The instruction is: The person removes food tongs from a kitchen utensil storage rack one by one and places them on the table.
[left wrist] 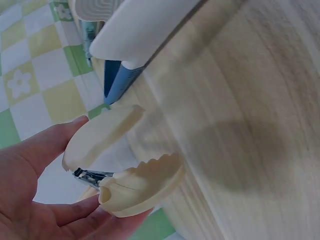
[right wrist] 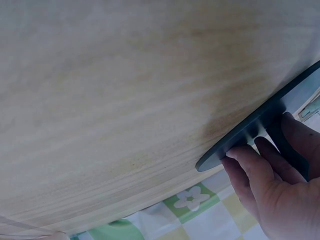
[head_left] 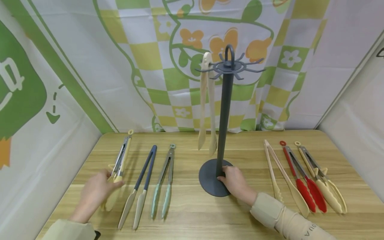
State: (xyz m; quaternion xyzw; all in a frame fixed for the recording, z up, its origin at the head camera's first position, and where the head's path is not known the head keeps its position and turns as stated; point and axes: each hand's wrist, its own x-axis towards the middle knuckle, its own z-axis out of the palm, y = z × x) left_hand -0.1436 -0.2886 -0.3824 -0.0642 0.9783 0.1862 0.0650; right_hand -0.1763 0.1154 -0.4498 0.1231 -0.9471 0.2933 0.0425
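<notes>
My left hand (head_left: 93, 191) grips cream-tipped tongs (head_left: 110, 200) at the far left of the table, near where the steel arms meet the heads. In the left wrist view the thumb lies on one scalloped head (left wrist: 142, 187) side and the fingers on the other, with the two heads spread apart. The right hand (head_left: 237, 184) holds the dark grey stand (head_left: 225, 120) low on its pole, fingers close over the round base (right wrist: 245, 131). Cream tongs (head_left: 203, 96) hang from a hook on the left of the stand's hook ring (head_left: 229, 67).
Right of my left hand lie blue-handled tongs (head_left: 146, 173) and mint-tipped tongs (head_left: 168, 163). Pale pink tongs (head_left: 282, 160), red tongs (head_left: 301, 178) and another cream-tipped pair (head_left: 324, 186) lie on the right. A patterned cloth (head_left: 150, 60) hangs behind the wooden table (head_left: 189, 213).
</notes>
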